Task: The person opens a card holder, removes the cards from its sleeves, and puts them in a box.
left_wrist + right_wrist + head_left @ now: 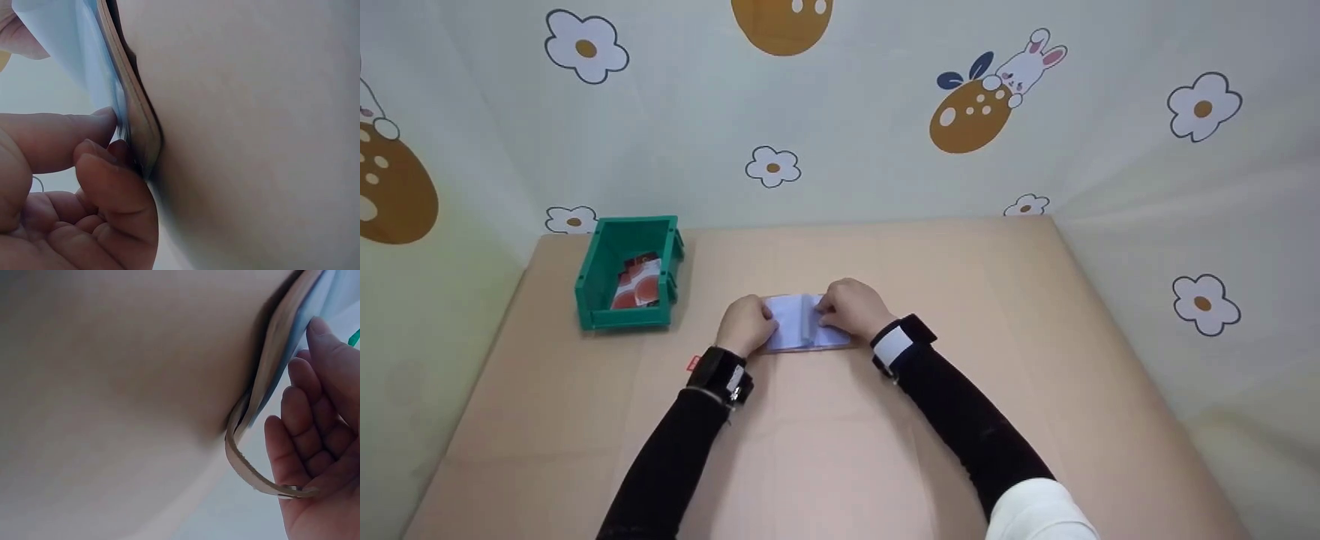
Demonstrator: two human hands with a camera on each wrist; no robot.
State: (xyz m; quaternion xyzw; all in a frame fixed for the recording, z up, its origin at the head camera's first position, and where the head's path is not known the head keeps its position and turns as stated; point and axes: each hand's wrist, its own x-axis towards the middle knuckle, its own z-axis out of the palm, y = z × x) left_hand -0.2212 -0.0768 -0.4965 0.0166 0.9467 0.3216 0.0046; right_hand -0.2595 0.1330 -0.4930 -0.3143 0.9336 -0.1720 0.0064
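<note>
A small card holder (pixel 786 324) lies spread open on the table, its pale bluish plastic sleeves showing. One sleeve (pixel 808 322) stands up near the middle fold. My left hand (pixel 744 327) pinches the sleeves' left edge between thumb and finger, seen closely in the left wrist view beside the brown cover (pixel 135 95). At the right half is my right hand (pixel 856 306), thumb and forefinger pinching a sleeve while the other fingers curl. A tan strap with a metal snap (pixel 247 473) hangs off the cover's end, close to the right palm. The sleeves' contents cannot be made out.
To the left at the back stands a green plastic bin (pixel 626 319) holding several red and white cards (pixel 643 286). The brown table (pixel 990 315) meets a patterned cloth wall (pixel 870 172) behind and at both sides. A small red tag (pixel 694 363) shows beside the left wristband.
</note>
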